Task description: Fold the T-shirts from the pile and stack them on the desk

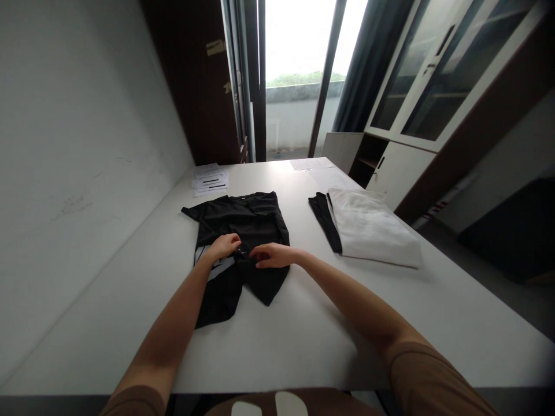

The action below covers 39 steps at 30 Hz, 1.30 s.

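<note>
A black T-shirt (247,222) with a white print lies partly folded on the white table (303,335). My left hand (223,247) rests on its middle with the fingers curled and pinching the fabric. My right hand (272,255) is just to the right of it, fingers closed on a fold of the same shirt. The two hands nearly touch. The shirt's lower part hangs crumpled toward me.
A folded white garment (373,228) lies on a folded black one (324,216) at the right of the table. Sheets of paper (210,179) lie at the far left, more paper (310,164) at the far edge. A wall runs along the left, cabinets stand at the right.
</note>
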Motion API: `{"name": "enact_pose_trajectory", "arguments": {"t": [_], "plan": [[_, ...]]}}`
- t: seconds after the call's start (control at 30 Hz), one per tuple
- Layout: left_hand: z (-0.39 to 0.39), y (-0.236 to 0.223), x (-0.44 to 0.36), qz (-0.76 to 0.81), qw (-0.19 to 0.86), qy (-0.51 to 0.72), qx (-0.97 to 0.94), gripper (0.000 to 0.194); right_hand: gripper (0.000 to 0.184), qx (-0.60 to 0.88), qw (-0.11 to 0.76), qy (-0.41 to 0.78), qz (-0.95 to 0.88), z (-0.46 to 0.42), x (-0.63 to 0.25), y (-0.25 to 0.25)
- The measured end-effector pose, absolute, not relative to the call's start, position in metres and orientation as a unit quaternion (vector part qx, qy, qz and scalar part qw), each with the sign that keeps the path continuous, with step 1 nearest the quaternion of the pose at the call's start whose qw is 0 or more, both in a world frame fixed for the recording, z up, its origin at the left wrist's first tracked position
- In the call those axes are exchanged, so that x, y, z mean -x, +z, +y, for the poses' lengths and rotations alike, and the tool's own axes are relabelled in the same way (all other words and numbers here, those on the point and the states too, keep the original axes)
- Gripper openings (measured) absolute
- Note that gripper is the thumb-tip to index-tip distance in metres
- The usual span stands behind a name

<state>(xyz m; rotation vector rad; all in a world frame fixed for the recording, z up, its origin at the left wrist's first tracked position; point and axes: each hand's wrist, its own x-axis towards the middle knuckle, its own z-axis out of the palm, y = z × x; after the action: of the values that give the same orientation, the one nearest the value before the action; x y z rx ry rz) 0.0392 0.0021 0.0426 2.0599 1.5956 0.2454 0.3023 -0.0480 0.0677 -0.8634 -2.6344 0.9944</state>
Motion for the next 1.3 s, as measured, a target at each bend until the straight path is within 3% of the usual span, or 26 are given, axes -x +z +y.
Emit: {"name": "enact_pose_trajectory", "arguments": {"t": [0.1,0.17,0.2,0.3,0.37,0.5,0.67,0.73,0.77,0.83,0.93,1.0,1.1,1.3], "plan": [[0.001,0.043,-0.040,0.582,0.249,0.085,-0.770,0.018,0.072,0.327,0.058,0.201,-0.922,-0.082,-0.283,0.074],[0.002,0.041,-0.040,0.592,0.233,0.088,-0.766,0.019,0.079,0.336,0.049,0.105,-0.935,-0.109,-0.264,0.071],[0.002,0.039,-0.041,0.600,0.221,0.091,-0.763,0.020,0.073,0.341,0.044,0.071,-0.936,-0.121,-0.255,0.069],[-0.002,0.032,-0.048,0.626,0.175,0.102,-0.753,0.023,0.031,0.385,0.044,0.003,-0.922,-0.138,-0.237,0.061],[-0.007,0.026,-0.054,0.642,0.138,0.112,-0.746,0.026,0.025,0.398,0.042,0.004,-0.917,-0.134,-0.237,0.062],[-0.016,0.016,-0.060,0.645,0.089,0.145,-0.745,0.028,0.023,0.311,-0.022,0.132,-0.941,-0.112,-0.259,0.083],[-0.027,0.011,-0.052,0.604,0.086,0.180,-0.772,0.022,0.012,0.135,-0.172,0.446,-0.868,-0.095,-0.284,0.102],[-0.036,0.010,-0.045,0.575,0.061,0.188,-0.794,0.018,0.026,0.126,-0.236,0.551,-0.790,-0.088,-0.288,0.100],[-0.041,0.009,-0.041,0.563,0.045,0.190,-0.803,0.015,0.035,0.135,-0.235,0.585,-0.764,-0.084,-0.289,0.096],[-0.053,0.008,-0.033,0.542,0.021,0.190,-0.819,0.014,0.043,0.179,-0.137,0.592,-0.774,-0.073,-0.289,0.085],[-0.066,0.005,-0.021,0.512,0.016,0.183,-0.839,0.032,0.030,0.291,0.113,0.417,-0.854,-0.051,-0.287,0.058],[-0.070,0.003,-0.014,0.502,0.023,0.166,-0.849,0.046,0.026,0.355,0.201,0.270,-0.872,-0.035,-0.284,0.036],[-0.070,-0.002,-0.009,0.506,0.033,0.125,-0.853,0.057,0.038,0.413,0.202,0.151,-0.875,-0.014,-0.280,0.008],[-0.066,-0.007,-0.009,0.506,0.037,0.085,-0.857,0.065,0.057,0.508,0.119,0.092,-0.848,0.031,-0.274,-0.008]]}}
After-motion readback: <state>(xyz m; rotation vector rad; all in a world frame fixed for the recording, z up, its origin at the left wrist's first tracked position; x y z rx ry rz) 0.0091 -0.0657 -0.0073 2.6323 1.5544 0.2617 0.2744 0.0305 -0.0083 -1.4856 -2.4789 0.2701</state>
